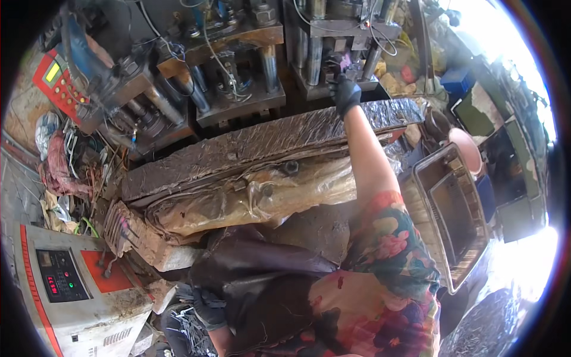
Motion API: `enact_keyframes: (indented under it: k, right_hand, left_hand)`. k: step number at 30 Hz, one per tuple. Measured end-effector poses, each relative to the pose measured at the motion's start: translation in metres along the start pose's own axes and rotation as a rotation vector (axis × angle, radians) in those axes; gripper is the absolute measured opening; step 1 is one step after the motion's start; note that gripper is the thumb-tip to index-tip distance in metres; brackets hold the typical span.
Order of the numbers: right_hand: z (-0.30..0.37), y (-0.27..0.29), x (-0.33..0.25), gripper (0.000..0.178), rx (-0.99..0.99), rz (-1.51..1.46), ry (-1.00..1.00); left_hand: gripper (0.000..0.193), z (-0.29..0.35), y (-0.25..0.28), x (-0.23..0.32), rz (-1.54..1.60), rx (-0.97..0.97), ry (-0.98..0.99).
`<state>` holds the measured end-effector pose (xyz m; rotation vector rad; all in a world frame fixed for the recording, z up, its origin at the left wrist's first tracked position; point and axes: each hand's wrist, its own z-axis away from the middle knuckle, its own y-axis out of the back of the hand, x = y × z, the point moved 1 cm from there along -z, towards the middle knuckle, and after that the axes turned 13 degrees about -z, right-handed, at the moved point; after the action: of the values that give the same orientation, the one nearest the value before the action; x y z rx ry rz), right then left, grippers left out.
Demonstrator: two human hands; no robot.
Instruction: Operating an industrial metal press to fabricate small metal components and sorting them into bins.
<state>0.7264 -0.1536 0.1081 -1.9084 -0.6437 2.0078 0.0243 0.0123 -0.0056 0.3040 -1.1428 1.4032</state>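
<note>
My right arm stretches forward over a long, dark, film-covered ledge (238, 152). My right hand (345, 95), in a dark glove, is closed at the front of the right-hand press (342, 47). Its fingers bend toward a small pinkish-purple glow (345, 61) between the press posts; anything they grip is too small to make out. Low on the left, my left hand (208, 308), also gloved, rests beside a dark container holding several thin metal pieces (191, 330). Its fingers merge with the dark background, so their pose is unclear. A dark brown apron (256, 276) covers my lap.
Two more presses, one in the middle (238, 83) and one at left (146, 110), line the back. A red control panel (59, 86) hangs far left. Below stands a white machine with a display (62, 276). At right is a rectangular metal bin (422, 196).
</note>
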Motion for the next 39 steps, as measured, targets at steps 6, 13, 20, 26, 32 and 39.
enact_keyframes:
  k: [6, 13, 20, 26, 32, 39]
  right_hand:
    - [-0.014, -0.015, -0.006, 0.017, -0.028, -0.155, -0.125]
    - [-0.013, -0.011, -0.006, 0.012, -0.033, -0.140, -0.235]
    - [0.000, 0.027, -0.021, 0.016, -0.006, -0.273, -0.140]
    - [0.091, 0.097, -0.051, 0.038, 0.002, 0.223, 0.086]
    - [0.196, 0.104, -0.073, 0.055, -0.084, 1.388, -0.180]
    - [0.194, 0.098, -0.060, 0.054, -0.203, 1.669, 0.061]
  left_hand:
    - [0.017, 0.001, -0.014, 0.007, -0.006, 0.076, -0.014]
    - [0.017, -0.004, -0.009, 0.007, 0.005, 0.047, -0.031]
    - [0.017, 0.000, 0.004, 0.001, -0.014, 0.035, -0.039]
    - [0.017, 0.007, 0.002, 0.010, -0.059, -0.015, -0.038]
    - [0.018, 0.002, -0.004, 0.012, -0.052, -0.009, -0.020]
    - [0.019, 0.005, 0.002, 0.005, 0.029, -0.133, -0.021]
